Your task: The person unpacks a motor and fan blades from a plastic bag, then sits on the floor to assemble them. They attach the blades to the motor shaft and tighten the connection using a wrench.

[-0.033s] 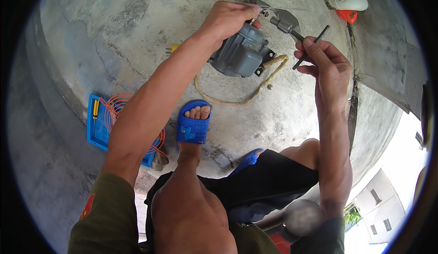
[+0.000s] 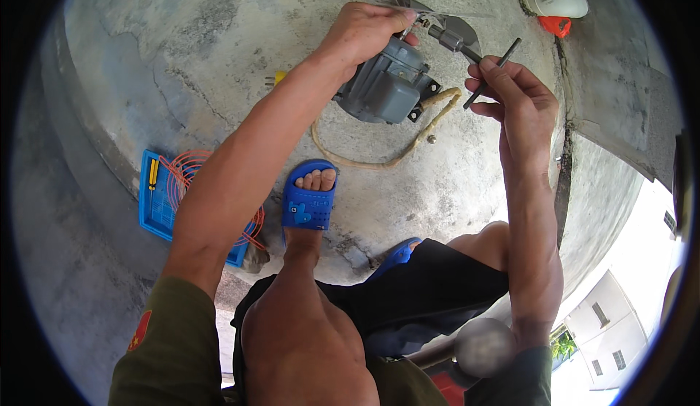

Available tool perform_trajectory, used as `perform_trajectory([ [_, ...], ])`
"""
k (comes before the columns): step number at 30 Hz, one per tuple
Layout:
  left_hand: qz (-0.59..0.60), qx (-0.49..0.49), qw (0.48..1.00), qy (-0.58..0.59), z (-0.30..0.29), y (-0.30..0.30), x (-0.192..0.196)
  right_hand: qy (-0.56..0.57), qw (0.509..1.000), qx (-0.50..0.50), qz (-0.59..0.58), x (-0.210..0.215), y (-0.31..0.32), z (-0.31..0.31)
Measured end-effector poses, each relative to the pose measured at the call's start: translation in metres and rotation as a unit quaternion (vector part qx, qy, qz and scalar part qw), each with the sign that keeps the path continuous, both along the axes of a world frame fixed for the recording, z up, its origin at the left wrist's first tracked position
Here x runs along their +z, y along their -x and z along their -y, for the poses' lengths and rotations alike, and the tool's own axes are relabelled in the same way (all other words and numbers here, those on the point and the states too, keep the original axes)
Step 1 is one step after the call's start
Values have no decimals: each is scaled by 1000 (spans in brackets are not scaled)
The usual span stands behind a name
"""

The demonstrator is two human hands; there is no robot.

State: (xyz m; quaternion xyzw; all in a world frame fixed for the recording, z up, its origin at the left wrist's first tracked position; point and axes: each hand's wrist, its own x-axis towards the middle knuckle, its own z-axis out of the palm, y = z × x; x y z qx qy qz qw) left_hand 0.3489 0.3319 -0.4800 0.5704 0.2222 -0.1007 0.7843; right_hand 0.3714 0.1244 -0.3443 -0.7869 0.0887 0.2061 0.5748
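Leftward, only slightly, has moved the right hand [image 2: 519,99], its fingers gripping a T-handled tool [image 2: 450,40], while the left hand [image 2: 364,30] curls at the fan blades [image 2: 467,29], its grip unclear to me.

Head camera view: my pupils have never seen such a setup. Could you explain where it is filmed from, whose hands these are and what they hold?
There is no robot here: a fisheye camera on a person's head looks down, so straight edges bend. The bare hands are that person's own. The left hand is closed on grey fan blades, its exact grip partly hidden. The right hand holds a T-shaped metal tool. On the concrete lies a grey motor with a yellowish cable. A blue tray holds a yellow tool and an orange coil.
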Motion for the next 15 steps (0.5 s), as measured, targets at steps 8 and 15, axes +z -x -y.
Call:
perform_trajectory([
  [8,-14,6,1000,-10,2,5,7,2,999,-32,-16,-3,-1,-12],
  [15,-28,-5,999,-21,4,-1,7,53,996,37,-60,1,-15,-7],
])
